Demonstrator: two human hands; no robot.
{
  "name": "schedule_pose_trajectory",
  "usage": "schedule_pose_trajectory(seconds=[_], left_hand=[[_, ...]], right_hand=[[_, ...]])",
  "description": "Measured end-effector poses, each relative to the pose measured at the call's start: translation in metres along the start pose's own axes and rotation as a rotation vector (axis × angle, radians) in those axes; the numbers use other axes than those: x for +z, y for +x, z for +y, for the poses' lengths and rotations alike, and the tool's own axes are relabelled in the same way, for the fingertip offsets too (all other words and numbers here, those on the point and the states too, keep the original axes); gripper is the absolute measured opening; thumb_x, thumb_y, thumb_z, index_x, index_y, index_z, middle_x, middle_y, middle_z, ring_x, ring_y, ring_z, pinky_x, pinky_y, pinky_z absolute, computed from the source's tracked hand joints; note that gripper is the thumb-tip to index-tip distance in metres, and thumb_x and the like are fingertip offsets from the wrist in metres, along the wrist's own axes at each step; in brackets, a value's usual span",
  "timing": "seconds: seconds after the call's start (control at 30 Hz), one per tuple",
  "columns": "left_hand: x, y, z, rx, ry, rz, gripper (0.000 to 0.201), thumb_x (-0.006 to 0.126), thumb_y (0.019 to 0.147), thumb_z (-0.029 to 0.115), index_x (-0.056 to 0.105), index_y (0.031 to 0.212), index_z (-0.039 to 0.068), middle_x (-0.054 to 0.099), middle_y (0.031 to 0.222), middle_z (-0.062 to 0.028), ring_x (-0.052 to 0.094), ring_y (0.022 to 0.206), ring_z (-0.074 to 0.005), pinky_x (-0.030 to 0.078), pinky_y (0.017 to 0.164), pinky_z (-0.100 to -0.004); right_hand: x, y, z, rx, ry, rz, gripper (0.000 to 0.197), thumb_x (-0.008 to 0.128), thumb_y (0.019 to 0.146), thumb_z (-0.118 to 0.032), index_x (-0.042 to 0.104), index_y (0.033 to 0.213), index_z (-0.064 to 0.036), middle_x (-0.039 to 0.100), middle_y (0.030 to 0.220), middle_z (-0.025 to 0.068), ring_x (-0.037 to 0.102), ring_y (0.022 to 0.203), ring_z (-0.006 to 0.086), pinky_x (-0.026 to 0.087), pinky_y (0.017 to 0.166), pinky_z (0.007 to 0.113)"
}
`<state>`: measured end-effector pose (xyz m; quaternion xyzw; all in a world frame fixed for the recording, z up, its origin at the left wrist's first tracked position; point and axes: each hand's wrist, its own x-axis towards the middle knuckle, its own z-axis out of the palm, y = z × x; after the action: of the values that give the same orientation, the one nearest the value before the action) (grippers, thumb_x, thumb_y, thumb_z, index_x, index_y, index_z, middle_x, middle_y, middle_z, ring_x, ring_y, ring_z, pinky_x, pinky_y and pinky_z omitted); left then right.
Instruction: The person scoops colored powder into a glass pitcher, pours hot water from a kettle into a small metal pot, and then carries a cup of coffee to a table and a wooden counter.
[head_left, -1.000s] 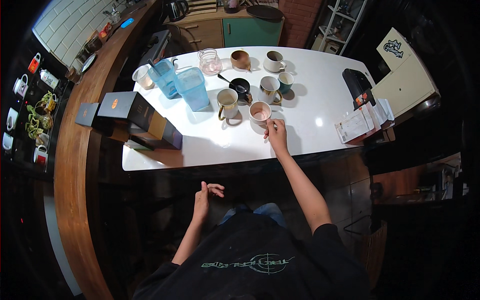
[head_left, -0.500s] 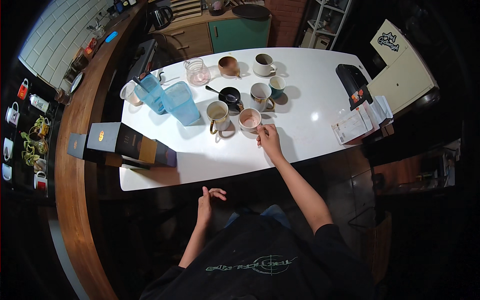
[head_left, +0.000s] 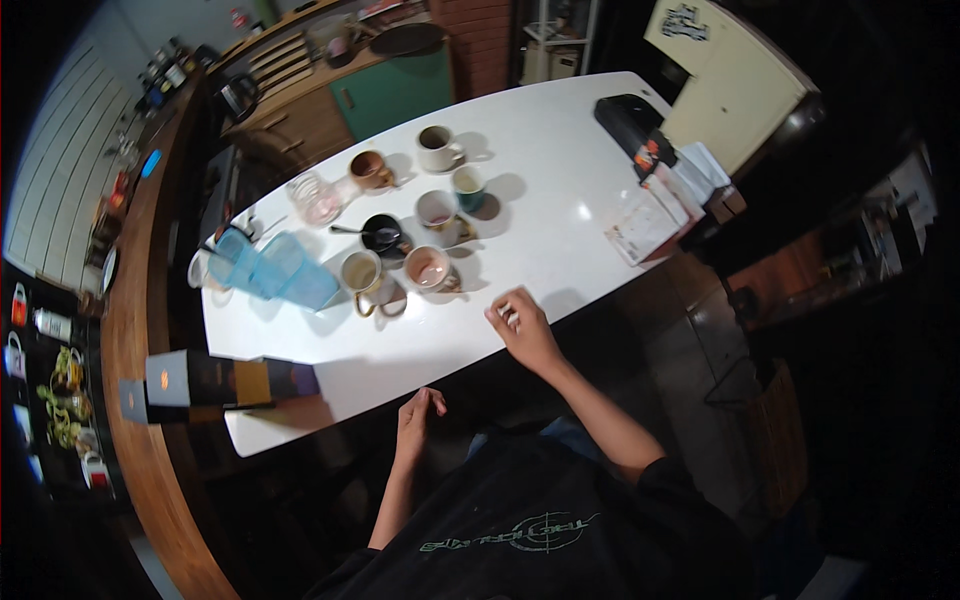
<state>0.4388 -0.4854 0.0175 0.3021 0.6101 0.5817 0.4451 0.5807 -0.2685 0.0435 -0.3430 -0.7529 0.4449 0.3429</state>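
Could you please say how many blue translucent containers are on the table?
2: the left container near the left edge of the table, and the right container beside it, partly overlapping in view. Others could be hidden.

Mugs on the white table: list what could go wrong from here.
The right hand hangs near the pink mug; a careless swing could knock it into the black cup. The spoon juts past that cup's rim; a snag might tip the cup.

I see a white worktop (head_left: 545, 245), my pink-lined mug (head_left: 430, 270), a black cup (head_left: 382, 236), light-blue containers (head_left: 303, 277).
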Motion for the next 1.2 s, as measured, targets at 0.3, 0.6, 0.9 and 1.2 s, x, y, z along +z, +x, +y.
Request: schedule_pose_trajectory(seconds=[0.3,0.6,0.9,1.2], left_hand=[[0.156,0.06,0.021,-0.029,0.03,-0.513,0.024,0.051,0.105,0.023,0.055,0.09,0.005,0.054,0.085,0.0011,0.049,0.079,-0.0079,0.041,0.075,-0.024],[0.287,0.07,0.016,0.148,1.143,-0.832,0.024,0.057,0.101,0.029,0.062,0.107,0.007,0.059,0.105,-0.0112,0.063,0.089,-0.0268,0.052,0.08,-0.0348],[0.425,0.06,0.027,-1.045,0.579,-0.849,0.071,0.077,0.087,0.015,0.034,0.142,0.007,0.058,0.12,-0.0184,0.066,0.106,-0.0327,0.055,0.094,-0.0426],[0.572,0.133,-0.012,-0.457,0.333,-0.784,0.042,0.071,0.089,0.002,0.05,0.125,0.002,0.055,0.102,-0.0081,0.064,0.091,-0.0209,0.055,0.081,-0.0347]], right_hand=[[-0.195,-0.144,0.03,0.163,0.006,0.01,0.024,0.064,0.097,-0.016,0.06,0.082,0.0021,0.056,0.076,0.0056,0.054,0.062,0.0153,0.042,0.056,0.03],[-0.428,-0.253,0.1,0.348,0.028,0.355,0.028,0.061,0.1,-0.017,0.057,0.083,0.0044,0.05,0.075,0.0036,0.047,0.063,0.0093,0.04,0.058,0.026],[-0.59,-0.283,0.164,0.47,0.181,0.479,0.026,0.056,0.103,-0.016,0.058,0.084,0.0017,0.054,0.078,0.0013,0.053,0.071,0.0076,0.044,0.066,0.025],[-0.707,-0.231,0.235,0.5,0.251,0.371,0.034,0.055,0.104,-0.026,0.059,0.091,0.0049,0.056,0.079,0.0033,0.056,0.075,0.0105,0.05,0.072,0.028]])
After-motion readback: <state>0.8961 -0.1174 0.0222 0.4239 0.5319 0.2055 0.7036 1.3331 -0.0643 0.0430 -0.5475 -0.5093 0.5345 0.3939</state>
